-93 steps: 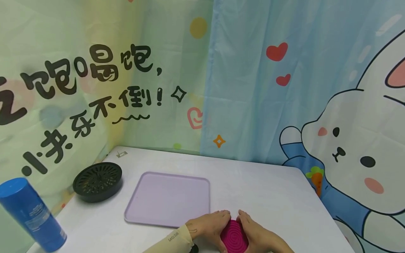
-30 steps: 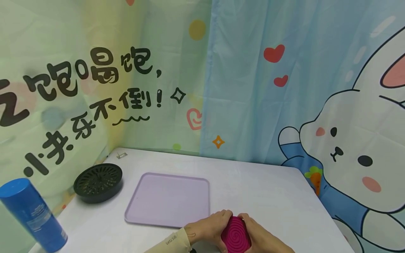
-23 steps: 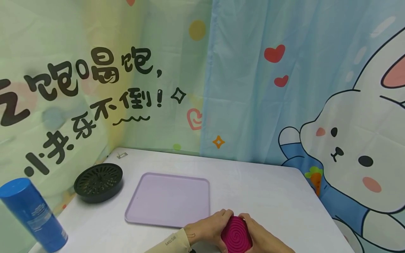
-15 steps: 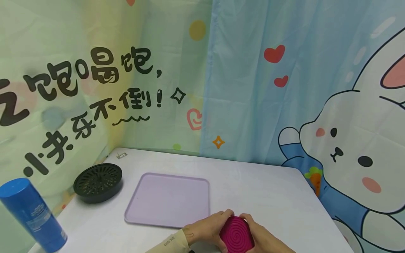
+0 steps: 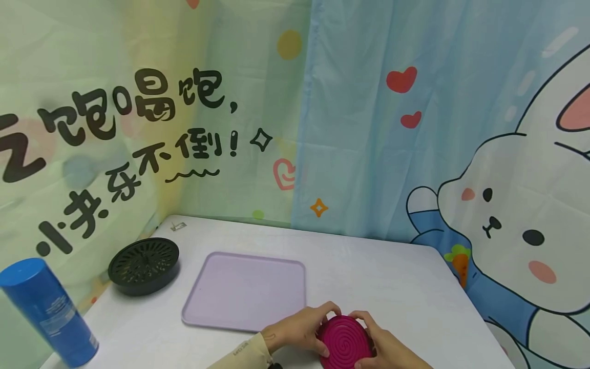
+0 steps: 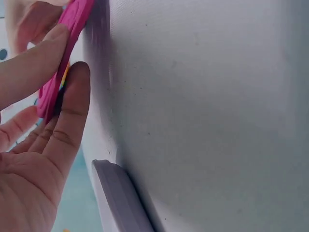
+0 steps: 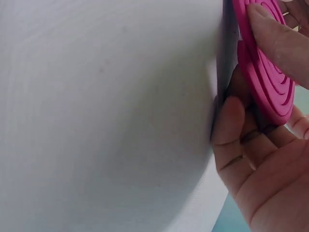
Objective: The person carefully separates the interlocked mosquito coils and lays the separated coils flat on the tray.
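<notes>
The left hand [image 5: 301,330] and right hand [image 5: 387,346] are pinching opposite edges of a magenta, rubbery-looking, spiral-grooved round disc [image 5: 344,342] just above the white bench [image 5: 382,277]; uneven thumb pressure could be tipping it loose.

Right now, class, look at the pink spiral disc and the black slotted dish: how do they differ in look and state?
The pink disc is thin, while the black dish has a deep side wall. A spiral winds across the pink disc; slots fan out across the black dish. The left hand and right hand hold the pink disc; the black dish stands on the table, untouched. Both look round.
</notes>
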{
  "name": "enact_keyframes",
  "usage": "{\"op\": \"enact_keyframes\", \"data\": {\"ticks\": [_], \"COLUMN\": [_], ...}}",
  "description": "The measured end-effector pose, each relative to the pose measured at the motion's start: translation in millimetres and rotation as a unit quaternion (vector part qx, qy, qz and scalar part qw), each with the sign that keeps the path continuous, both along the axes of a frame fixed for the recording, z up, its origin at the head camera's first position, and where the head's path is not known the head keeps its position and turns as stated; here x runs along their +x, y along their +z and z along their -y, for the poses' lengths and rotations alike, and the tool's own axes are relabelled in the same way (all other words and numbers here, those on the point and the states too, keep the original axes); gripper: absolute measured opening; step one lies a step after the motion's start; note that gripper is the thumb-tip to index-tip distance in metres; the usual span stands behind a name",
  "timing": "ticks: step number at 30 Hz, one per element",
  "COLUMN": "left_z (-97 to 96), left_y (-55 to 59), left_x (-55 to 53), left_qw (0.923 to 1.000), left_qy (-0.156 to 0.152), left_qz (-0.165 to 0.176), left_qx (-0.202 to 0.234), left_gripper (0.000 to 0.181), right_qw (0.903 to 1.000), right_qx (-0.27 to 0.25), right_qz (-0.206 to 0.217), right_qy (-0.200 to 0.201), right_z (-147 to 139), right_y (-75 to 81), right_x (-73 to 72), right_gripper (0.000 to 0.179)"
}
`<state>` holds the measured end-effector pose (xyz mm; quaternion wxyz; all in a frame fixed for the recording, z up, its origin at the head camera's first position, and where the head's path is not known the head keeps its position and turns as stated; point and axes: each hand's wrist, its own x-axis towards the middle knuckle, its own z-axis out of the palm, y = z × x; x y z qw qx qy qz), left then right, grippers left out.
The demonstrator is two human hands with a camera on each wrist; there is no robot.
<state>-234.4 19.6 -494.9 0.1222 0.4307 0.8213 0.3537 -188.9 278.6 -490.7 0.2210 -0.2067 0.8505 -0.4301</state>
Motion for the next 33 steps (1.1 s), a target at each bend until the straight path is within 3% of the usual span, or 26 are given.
{"op": "enact_keyframes", "data": {"ticks": [10, 21, 28, 33], "left_z": [2.4, 3.9, 3.6, 4.4], "left_y": [-5.7, -6.3, -5.6, -0.3], "left_x": [-3.9, -4.7, -3.4, -2.8], "left_qw": [0.9971, 0.9909, 0.9875, 0.9837], "left_qy": [0.002, 0.032, 0.063, 0.077], "left_qz": [0.055, 0.107, 0.119, 0.13], "left_qx": [0.052, 0.075, 0.083, 0.098], "left_gripper": [0.065, 0.059, 0.053, 0.05], "right_qw": [0.9987, 0.996, 0.997, 0.9969], "right_qx": [-0.045, -0.062, -0.023, -0.017], "right_qz": [0.025, 0.048, 0.012, -0.027], "right_qy": [-0.001, -0.043, -0.073, -0.072], "right_z": [-6.3, -10.5, -8.9, -7.8], "right_y": [-5.1, -2.5, 4.1, 8.8], "right_x": [-2.4, -1.0, -1.6, -4.3], "right_gripper": [0.079, 0.07, 0.057, 0.041]}}
